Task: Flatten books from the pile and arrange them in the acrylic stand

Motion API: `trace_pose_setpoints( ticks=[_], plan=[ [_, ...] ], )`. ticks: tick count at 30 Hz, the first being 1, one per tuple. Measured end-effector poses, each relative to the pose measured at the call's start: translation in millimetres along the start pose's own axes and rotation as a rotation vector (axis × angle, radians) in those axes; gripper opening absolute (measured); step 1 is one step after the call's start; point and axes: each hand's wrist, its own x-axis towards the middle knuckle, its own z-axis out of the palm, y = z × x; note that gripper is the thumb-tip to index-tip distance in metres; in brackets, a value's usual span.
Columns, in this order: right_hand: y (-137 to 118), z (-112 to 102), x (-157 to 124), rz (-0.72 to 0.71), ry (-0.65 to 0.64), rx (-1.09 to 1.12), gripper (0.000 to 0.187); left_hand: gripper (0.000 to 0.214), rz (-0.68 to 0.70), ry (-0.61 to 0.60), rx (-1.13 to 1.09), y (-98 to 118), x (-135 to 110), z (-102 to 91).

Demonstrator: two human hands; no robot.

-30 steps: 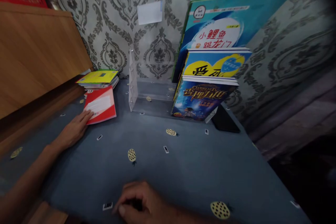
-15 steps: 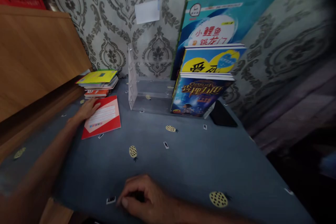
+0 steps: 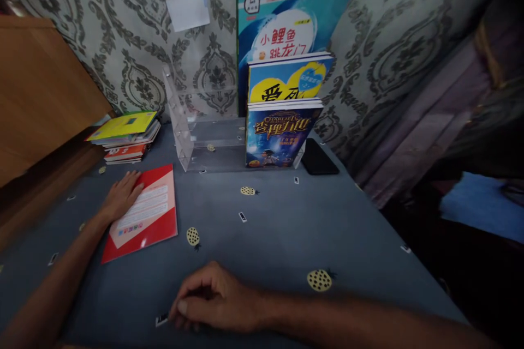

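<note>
1. Where the left hand (image 3: 123, 196) lies flat with its fingers stretched forward, a red book (image 3: 149, 214) rests beneath it, at the left of the blue-grey table (image 3: 270, 251); its cover carries a pale pink panel with white strips.
2. The left hand hides part of the book's left edge, and the strips' print is too small to read.
3. The right hand (image 3: 215, 300) rests loosely curled near the table's front; whether its fingertips meet, I cannot tell.
4. Behind the red book sits a yellow-topped book stack (image 3: 125, 128).
5. Upright books (image 3: 282, 136) fill the right part of a clear rack (image 3: 184, 144), front ones covering those behind; a black slab (image 3: 319, 157) lies beside it.
</note>
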Motion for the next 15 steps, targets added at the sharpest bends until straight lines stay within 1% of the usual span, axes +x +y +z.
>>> trace_pose_setpoints(
  ticks=[5, 7, 9, 11, 13, 15],
  plan=[
    [-4, 0, -2, -0.001, -0.008, -0.019, 0.017, 0.070, 0.076, 0.027, -0.033, 19, -26, 3.7],
    [-6, 0, -5, -0.035, -0.022, -0.078, 0.018, 0.069, 0.119, 0.050, -0.044, 28, -35, 5.5],
    [-7, 0, -8, -0.132, -0.035, -0.205, 0.019, 0.068, 0.166, 0.063, -0.050, 40, -44, 7.2],
    [-9, -1, -10, -0.270, -0.030, -0.390, 0.015, 0.067, 0.216, 0.073, -0.052, 53, -51, 8.2],
    [-12, -2, -13, -0.390, -0.029, -0.587, 0.012, 0.065, 0.268, 0.081, -0.060, 69, -58, 8.2],
    [-17, -4, -15, -0.487, -0.032, -0.776, 0.014, 0.063, 0.318, 0.094, -0.081, 88, -63, 7.4]
  ],
)
